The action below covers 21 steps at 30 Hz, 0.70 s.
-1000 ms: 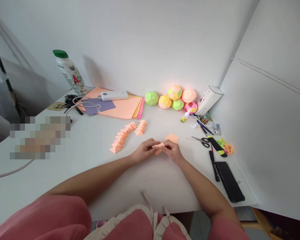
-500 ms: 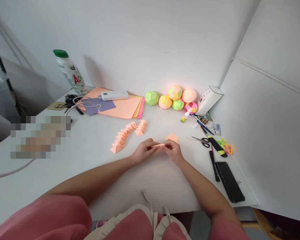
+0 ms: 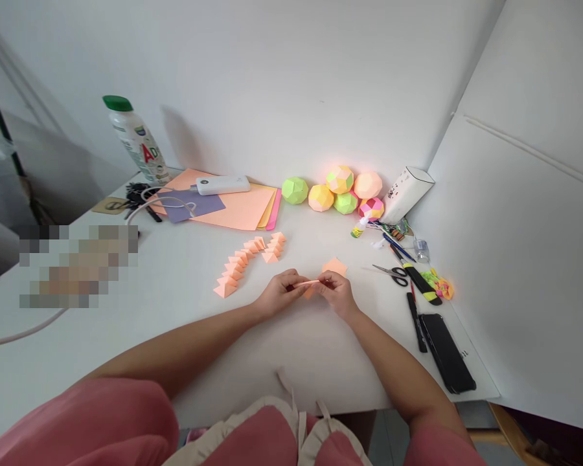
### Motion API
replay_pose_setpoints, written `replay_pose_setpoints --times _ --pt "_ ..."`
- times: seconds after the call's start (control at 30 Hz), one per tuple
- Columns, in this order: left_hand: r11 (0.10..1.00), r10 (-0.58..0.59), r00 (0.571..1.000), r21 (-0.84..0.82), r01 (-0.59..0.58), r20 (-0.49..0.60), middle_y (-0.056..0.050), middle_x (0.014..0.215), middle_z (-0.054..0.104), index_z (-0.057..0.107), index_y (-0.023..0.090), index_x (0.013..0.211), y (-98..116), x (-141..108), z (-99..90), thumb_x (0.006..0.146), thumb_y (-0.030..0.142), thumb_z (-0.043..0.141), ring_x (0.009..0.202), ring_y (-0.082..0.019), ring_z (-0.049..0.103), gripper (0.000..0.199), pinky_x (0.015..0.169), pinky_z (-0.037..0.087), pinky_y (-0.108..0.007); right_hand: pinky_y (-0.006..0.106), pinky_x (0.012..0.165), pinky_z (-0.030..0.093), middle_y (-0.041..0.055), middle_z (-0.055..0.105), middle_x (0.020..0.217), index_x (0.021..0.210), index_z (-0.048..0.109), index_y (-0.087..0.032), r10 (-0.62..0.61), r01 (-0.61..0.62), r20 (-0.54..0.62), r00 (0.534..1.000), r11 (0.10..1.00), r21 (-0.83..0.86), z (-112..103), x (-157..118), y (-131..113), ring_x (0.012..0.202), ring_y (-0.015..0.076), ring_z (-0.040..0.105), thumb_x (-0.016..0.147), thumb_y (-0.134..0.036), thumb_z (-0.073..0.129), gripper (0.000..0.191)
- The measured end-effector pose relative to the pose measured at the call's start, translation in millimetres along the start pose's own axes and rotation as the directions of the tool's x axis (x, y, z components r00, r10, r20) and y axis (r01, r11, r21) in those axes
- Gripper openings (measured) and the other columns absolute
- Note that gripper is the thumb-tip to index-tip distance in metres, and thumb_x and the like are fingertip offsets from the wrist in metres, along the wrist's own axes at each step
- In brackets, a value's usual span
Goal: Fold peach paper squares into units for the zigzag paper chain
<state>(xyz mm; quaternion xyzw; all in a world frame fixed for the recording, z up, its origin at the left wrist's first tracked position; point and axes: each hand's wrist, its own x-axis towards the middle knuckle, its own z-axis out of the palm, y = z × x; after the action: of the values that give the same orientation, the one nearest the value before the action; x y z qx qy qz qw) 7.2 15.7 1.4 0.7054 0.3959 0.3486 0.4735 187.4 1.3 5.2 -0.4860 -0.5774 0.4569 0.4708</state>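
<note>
Between my two hands is a small peach paper piece, pinched at both ends and seen nearly edge-on. My left hand closes its fingertips on the left end, and my right hand grips the right end. Just behind my right hand lies a flat peach paper piece, partly covered by the fingers. To the left of my hands, folded peach paper units stand in a curved row, with a shorter row beside it.
Paper balls sit along the wall beside a white box. Scissors, a cutter and a black phone lie at the right. Coloured sheets, a power bank and a bottle are at the back left.
The small paper piece between my fingers has tilted slightly and looks thinner. Both hands are in nearly the same place.
</note>
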Motion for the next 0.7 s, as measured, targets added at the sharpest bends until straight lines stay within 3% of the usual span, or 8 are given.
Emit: replay_pose_setpoints --times 0.7 --pt "1.0 -0.012 1.0 -0.016 0.012 0.0 -0.001 0.069 0.048 0.07 0.021 0.084 -1.1 -0.4 -0.1 0.08 0.048 0.051 0.063 -0.012 0.048 0.033 0.058 0.042 -0.025 0.026 0.055 0.041 -0.0004 0.054 0.063 0.067 0.063 -0.019 -0.01 0.01 0.031 0.999 1.0 0.019 -0.8 0.1 1.6 0.058 0.0118 0.048 0.069 -0.037 0.068 0.019"
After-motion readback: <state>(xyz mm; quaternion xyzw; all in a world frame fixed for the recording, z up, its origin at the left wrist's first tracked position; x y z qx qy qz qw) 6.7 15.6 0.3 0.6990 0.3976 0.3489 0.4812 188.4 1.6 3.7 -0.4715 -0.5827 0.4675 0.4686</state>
